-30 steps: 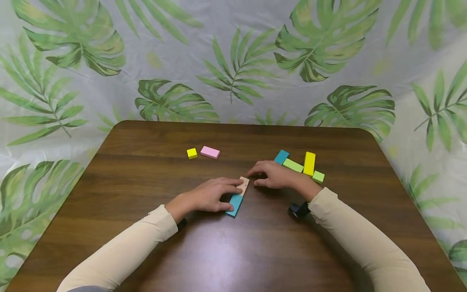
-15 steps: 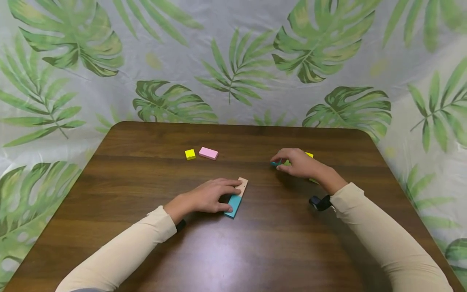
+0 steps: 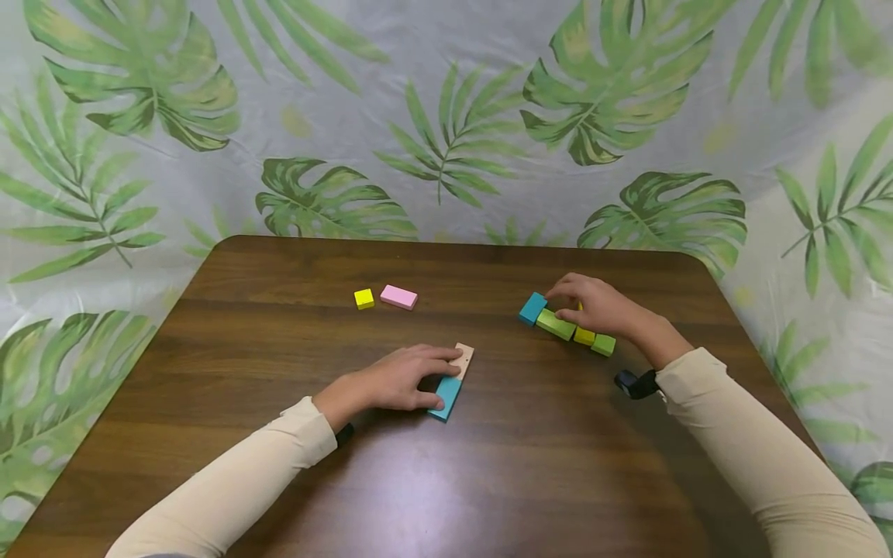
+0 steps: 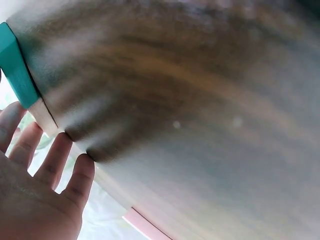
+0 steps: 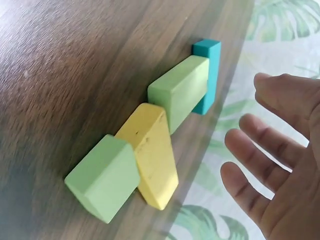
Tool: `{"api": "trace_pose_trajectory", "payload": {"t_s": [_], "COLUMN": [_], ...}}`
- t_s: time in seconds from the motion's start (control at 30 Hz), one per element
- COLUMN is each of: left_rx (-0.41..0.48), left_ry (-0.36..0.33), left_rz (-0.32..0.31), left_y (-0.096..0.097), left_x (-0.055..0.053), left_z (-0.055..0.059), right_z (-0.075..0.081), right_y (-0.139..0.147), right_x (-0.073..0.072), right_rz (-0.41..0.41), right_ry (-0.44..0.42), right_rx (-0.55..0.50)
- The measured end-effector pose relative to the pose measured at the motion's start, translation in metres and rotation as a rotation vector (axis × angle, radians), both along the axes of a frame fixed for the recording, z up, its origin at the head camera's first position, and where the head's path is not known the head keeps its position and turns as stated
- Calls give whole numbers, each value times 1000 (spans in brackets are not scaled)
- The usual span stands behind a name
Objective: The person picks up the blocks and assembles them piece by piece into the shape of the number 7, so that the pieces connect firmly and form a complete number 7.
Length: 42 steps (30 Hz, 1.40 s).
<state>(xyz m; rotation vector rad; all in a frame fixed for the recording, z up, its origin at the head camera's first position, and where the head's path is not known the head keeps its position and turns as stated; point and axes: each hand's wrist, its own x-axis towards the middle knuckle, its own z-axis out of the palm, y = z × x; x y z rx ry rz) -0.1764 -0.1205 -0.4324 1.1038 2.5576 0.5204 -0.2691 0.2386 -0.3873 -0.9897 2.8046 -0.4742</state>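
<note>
In the head view, my left hand (image 3: 401,378) rests its straight fingers on a plain wooden block (image 3: 461,359), and its thumb touches the light-blue block (image 3: 445,399) joined end to end with it. The left wrist view shows the blue block (image 4: 17,65) and the spread fingers (image 4: 55,155). My right hand (image 3: 603,308) hovers over a row of blocks, holding nothing. That row is a teal block (image 3: 532,308), a light-green block (image 3: 556,325), a yellow block (image 3: 584,336) partly hidden by the hand, and a small green block (image 3: 603,346). In the right wrist view, the fingers (image 5: 255,185) stand apart from the yellow block (image 5: 155,160).
A small yellow block (image 3: 364,299) and a pink block (image 3: 399,297) lie side by side toward the back left of the brown wooden table (image 3: 279,310). A leaf-patterned cloth (image 3: 446,116) hangs behind the table's far edge.
My right hand has moved right, from beside the plain wooden block, over the teal block, to above the row. My left hand has stayed on its two blocks.
</note>
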Motion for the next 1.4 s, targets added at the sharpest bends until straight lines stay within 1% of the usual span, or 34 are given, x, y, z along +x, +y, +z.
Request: {"api": "trace_pose_trajectory", "payload": {"t_s": [0.27,0.5,0.67,0.83,0.97,1.17,1.4], "left_rx": [0,0,0,-3,0,4,-9], "left_ry": [8,11,14,22,20,22,9], "left_rz": [-7,-8,-4,-6,-9,-10,-2], "left_y": [0,0,-1,0,0,0,1], "left_x": [0,1,0,0,1,2,0], "left_z": [0,2,2,2,2,3,2], "right_z": [-5,-12,-16,-25,-32,-33,-34], "right_y": [1,-9,-18,-25,-26,-27,-35], "right_x": [-4,-9,-12,-16,-19,-19,-22], "right_rz": [-23,-19,-9,-6,-17,-36,-11], "right_ry": [-15,-34,-18,2,6,-15,5], "right_rx": [14,19,36,76,70,58,35]}}
